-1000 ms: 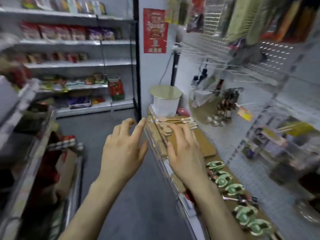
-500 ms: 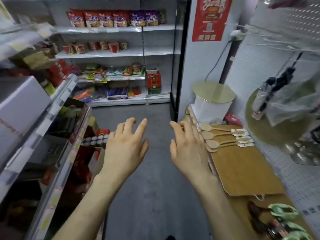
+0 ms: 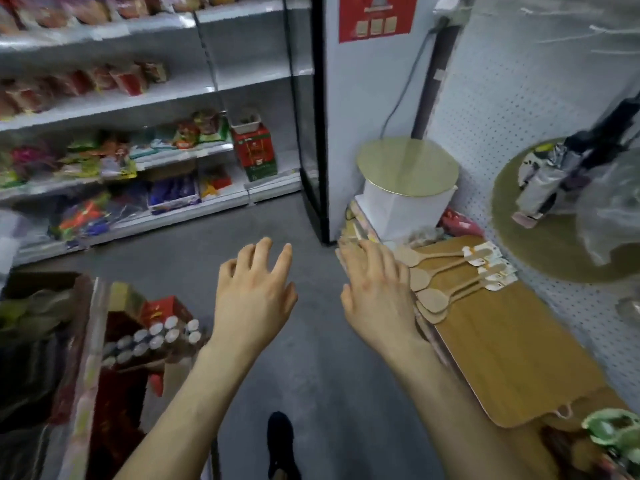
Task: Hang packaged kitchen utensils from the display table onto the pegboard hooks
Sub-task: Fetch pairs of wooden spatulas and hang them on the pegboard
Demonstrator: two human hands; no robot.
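Observation:
Several wooden spoons point(image 3: 446, 271) with white paper tags lie side by side on the display table point(image 3: 585, 431) at the right, resting on a wooden cutting board point(image 3: 512, 351). My right hand point(image 3: 377, 289) hovers just left of the spoon bowls, fingers spread and holding nothing. My left hand point(image 3: 256, 289) floats over the aisle floor, fingers spread, also holding nothing. The white pegboard point(image 3: 512, 109) rises behind the table, with thin metal hooks point(image 3: 561, 38) at the top right.
A white round bin with a gold lid point(image 3: 407, 168) stands at the table's far end. Green-handled utensils point(image 3: 613, 433) lie at the near end. A gold round mat and bagged items point(image 3: 554, 220) hang on the pegboard. Snack shelves point(image 3: 121, 150) line the left; a low shelf point(image 3: 86, 358) juts in.
The view has swung left and down the aisle, and closer to the table's far end. Both hands stay spread and empty; my right hand now sits beside the wooden spoons.

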